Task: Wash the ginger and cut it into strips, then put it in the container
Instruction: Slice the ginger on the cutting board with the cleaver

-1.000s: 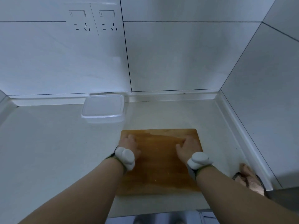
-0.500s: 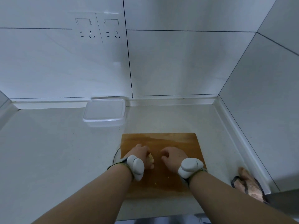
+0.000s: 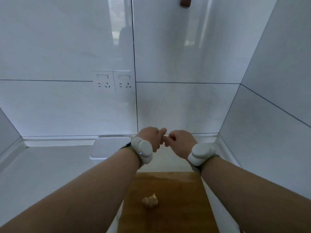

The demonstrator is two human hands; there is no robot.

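A small pale heap of ginger [image 3: 149,201] lies on the wooden cutting board [image 3: 181,199], near its middle. Both hands are raised above the far edge of the board, well away from the ginger. My left hand [image 3: 149,137] and my right hand [image 3: 180,142] are curled into loose fists that touch at the knuckles, and nothing shows in either one. The clear plastic container [image 3: 107,147] stands against the back wall, partly hidden behind my left wrist. Each wrist wears a white band.
The grey counter runs left of the board toward a side wall. Tiled walls close in at the back and right. Two wall sockets [image 3: 113,82] sit above the container. A brown object [image 3: 185,1] hangs high on the wall.
Both hands have lifted off the board and moved away from me, leaving the ginger heap behind. The view has tilted upward, so more wall shows.
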